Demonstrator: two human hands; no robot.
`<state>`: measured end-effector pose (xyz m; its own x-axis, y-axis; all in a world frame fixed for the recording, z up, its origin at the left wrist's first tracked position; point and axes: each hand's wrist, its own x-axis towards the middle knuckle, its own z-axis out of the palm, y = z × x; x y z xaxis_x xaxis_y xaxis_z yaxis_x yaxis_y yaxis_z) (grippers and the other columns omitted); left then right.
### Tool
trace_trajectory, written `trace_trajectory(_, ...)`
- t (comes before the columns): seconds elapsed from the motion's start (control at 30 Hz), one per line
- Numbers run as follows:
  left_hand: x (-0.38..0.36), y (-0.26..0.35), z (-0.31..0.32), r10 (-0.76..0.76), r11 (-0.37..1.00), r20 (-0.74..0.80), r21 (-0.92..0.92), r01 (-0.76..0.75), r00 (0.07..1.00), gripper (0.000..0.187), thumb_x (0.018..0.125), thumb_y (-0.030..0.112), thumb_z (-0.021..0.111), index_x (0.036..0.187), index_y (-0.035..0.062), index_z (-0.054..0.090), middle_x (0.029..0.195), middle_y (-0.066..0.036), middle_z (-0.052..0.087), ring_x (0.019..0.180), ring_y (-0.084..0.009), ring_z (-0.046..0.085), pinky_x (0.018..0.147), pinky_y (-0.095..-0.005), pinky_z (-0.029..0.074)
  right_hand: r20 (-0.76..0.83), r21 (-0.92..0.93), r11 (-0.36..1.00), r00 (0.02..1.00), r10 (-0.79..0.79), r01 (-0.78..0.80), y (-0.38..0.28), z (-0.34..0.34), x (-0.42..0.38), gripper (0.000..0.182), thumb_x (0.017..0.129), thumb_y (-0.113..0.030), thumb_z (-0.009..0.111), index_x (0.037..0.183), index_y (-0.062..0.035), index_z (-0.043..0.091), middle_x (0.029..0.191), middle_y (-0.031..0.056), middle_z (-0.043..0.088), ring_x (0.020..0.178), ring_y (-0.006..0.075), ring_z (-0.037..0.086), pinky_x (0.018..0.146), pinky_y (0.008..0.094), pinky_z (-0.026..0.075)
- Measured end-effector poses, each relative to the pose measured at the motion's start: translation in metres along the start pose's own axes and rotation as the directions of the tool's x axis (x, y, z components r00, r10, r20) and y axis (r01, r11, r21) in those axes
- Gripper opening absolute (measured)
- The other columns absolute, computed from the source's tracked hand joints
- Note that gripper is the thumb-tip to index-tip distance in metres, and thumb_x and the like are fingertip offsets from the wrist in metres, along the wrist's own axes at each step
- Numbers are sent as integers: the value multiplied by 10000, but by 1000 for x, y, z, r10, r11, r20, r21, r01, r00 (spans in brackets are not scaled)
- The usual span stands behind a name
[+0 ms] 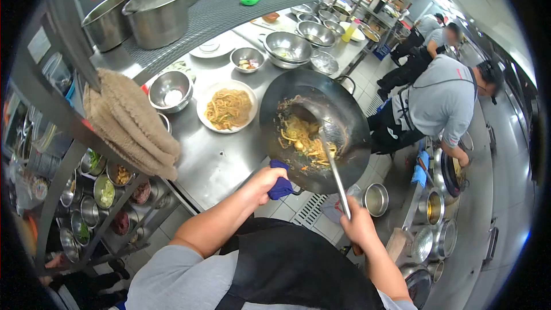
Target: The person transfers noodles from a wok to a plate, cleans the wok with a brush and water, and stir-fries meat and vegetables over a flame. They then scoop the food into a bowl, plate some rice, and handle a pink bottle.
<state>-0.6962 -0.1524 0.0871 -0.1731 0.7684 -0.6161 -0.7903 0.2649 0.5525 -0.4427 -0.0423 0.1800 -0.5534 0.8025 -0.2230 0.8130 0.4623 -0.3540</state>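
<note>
My left hand (pixel 268 185) is closed around a dark blue cloth (pixel 280 180) at the near edge of a large black wok (pixel 350 100). The wok is tilted up beside the counter. Stir-fried noodles (pixel 298 138) with bits of vegetable lie in it. My right hand (pixel 357 227) grips the long metal handle of a wok ladle (pixel 334 175), whose head is down among the noodles and partly hidden. Left of the wok, a white plate (pixel 202 116) on the counter bears a portion of noodles.
Steel bowls (pixel 171 90) and a bowl of chopped ingredients (pixel 247 60) stand on the steel counter (pixel 212 161). A brown towel (pixel 129 123) hangs at left. Pots (pixel 163 17) sit on the shelf above. At right, a co-worker (pixel 439 86) bends over a stove, with others behind.
</note>
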Motion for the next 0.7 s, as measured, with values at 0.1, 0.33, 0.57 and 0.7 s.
trace_trajectory(0.1, 14, -10, -4, 20, 1000, -26, -6, -20, 999, 101, 719, 74, 589, 812, 85, 551, 666, -21, 555, 531, -151, 564, 479, -295, 483, 152, 93, 993, 984, -88, 74, 7, -27, -30, 522, 748, -117, 578, 1260, -34, 527, 943, 303, 621, 920, 405, 628, 825, 455, 489)
trace_trajectory(0.33, 12, -37, 25, 276, 958, -105, 106, -266, 955, 91, 678, 42, 563, 766, 51, 540, 680, -26, 541, 580, -139, 545, 514, -280, 439, 55, 292, 939, 983, 175, -184, 58, -36, -24, 195, 791, -33, 530, 969, 42, 559, 648, 77, 546, 484, 180, 551, 483, 314, 480)
trace_trajectory(0.57, 44, -61, 46, 428, 860, -169, 377, -343, 888, 238, 660, 48, 573, 883, -30, 540, 732, -73, 558, 648, -179, 556, 583, -316, 460, 637, 730, 260, 767, 76, -632, -29, -40, -31, 128, 863, -86, 522, 965, -10, 507, 627, 36, 486, 417, 150, 470, 386, 259, 386)
trace_trajectory(0.7, 78, -82, 17, 405, 856, -128, 402, -325, 905, 182, 672, 56, 565, 844, -2, 581, 706, -53, 568, 613, -154, 549, 549, -285, 428, 639, 769, 65, 760, -116, -636, -11, -49, -32, 324, 873, -107, 512, 1181, -10, 486, 602, 25, 457, 382, 146, 439, 360, 258, 347)
